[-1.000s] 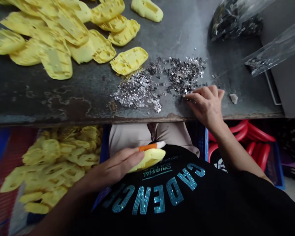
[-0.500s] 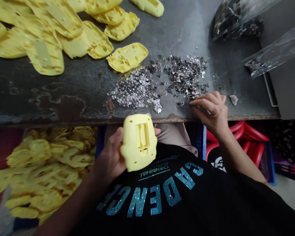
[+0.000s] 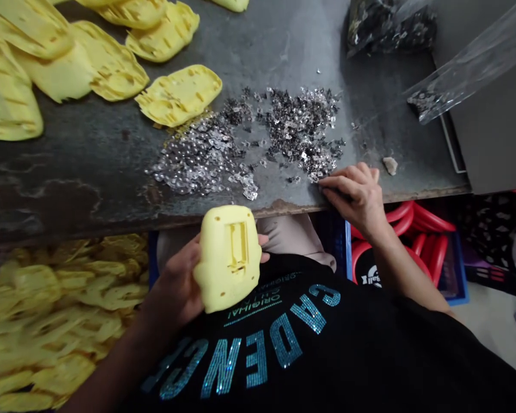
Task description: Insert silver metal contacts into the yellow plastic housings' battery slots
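"What's in my left hand?"

"A yellow plastic shell (image 3: 227, 258), held over your black shirt (image 3: 258, 355), just off the table's edge, with its slotted side facing up. Your left hand (image 3: 174, 281) is closed around it from behind, with fingertips (image 3: 264, 257) showing past its far side."

"And my right hand (image 3: 355, 195)?"

"Fingers curled, tips down on the table (image 3: 69, 201), right at the edge of the silver sequins (image 3: 241, 137). From this feed, I can't quite tell whether it's pinching any."

"What else do I have around me?"

"More yellow shells (image 3: 178, 94) lie on the table, up and to your left. A heap of them (image 3: 60, 298) sits below the table's edge on your left, and a clear plastic bag (image 3: 468, 69) with sequins inside lies on your upper right."
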`<state>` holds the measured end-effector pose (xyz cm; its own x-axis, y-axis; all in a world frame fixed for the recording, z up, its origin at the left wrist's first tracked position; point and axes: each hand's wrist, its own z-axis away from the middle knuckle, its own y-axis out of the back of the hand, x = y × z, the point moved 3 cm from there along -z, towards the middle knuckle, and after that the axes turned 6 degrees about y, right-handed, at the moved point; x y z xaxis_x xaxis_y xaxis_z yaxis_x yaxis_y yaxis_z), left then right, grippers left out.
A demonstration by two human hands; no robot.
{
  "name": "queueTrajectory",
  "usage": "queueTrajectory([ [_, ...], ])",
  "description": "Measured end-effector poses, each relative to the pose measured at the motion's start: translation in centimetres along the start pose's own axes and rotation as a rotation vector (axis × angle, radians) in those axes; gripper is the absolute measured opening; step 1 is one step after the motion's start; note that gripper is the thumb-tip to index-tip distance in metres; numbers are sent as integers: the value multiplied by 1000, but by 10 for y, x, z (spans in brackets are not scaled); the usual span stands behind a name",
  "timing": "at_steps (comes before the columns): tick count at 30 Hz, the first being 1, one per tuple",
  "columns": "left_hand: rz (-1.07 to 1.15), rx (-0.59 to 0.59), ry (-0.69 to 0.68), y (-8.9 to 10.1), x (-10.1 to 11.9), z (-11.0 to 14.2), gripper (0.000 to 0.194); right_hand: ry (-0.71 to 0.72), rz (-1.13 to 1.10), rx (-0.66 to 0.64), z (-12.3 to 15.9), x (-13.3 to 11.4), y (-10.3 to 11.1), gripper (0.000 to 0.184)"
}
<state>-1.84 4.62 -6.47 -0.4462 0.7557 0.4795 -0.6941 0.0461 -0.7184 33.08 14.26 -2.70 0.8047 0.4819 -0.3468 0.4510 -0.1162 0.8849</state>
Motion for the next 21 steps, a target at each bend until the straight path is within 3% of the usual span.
queueTrajectory([
  [7, 53, 103, -65, -21, 0, -12, 69, -81, 37, 53, -4, 8, 3, 21],
  [13, 98, 239, -56, -31, -6, -12, 86, 21, -5, -43, -19, -16, -11, 23],
  [17, 102, 171, -79, -32, -4, -11, 84, 0, -19, -61, -17, -17, -8, 22],
  [21, 103, 79, -134, -40, -1, -13, 66, 15, 10, -46, -17, -14, -11, 22],
])
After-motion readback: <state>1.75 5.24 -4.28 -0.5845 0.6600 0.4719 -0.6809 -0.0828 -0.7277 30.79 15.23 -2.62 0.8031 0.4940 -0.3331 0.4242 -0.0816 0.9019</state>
